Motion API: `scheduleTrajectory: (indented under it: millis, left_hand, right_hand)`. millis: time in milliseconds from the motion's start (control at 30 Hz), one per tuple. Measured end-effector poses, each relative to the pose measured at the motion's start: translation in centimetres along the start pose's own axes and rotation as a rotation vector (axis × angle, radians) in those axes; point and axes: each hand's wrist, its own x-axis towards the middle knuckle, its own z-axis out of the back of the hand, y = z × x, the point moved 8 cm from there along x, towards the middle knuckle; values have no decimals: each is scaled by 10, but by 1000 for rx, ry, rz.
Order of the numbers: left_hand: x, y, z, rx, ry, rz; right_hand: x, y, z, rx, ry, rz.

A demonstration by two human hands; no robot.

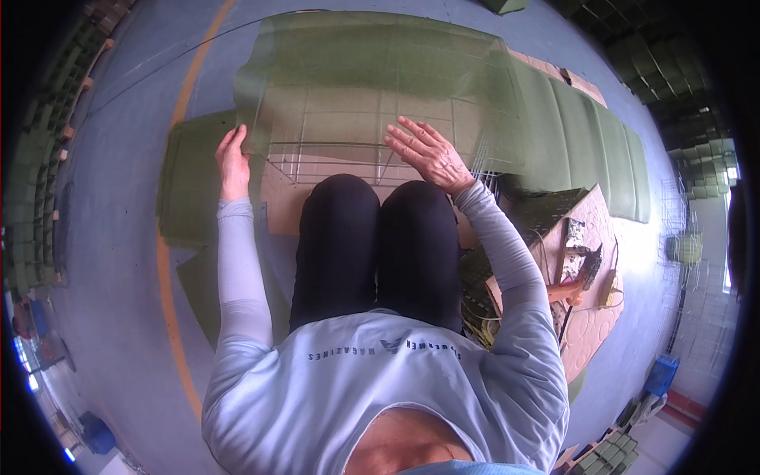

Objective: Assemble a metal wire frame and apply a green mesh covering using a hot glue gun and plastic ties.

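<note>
A sheet of see-through green mesh [380,47] lies draped over a wire frame [297,150] in front of my knees. My left hand [233,162] pinches the near left edge of the mesh between thumb and fingers. Over the near right part of the frame, my right hand [434,158] is open, its fingers stretched flat against the mesh and no tool in it. Thin metal bars show through the netting, and brown cardboard [285,194] lies beneath the frame.
Folded green mesh [574,134] is piled to the right, and more green sheets [194,174] lie at left. Beside my right arm, a cardboard-topped stand [590,317] holds pliers-like tools with orange handles [564,293]. Green stacks line both walls. A yellow line [166,293] crosses the floor.
</note>
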Motion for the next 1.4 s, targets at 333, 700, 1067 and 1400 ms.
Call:
scheduleTrajectory:
  millis: [333,700,1067,1400]
  left_hand:
    - [-15,-10,12,87,-67,-17]
    - [-113,-27,-141,1375,442,-1007]
    - [-88,14,-167,1648,529,-796]
    - [-84,8,-162,1679,533,-722]
  right_hand:
    - [4,-15,-35,-26,41,-147]
    - [12,-20,-35,-48,18,-270]
    - [-7,-38,-32,-23,73,-450]
    - [52,-1,-51,84,131,61]
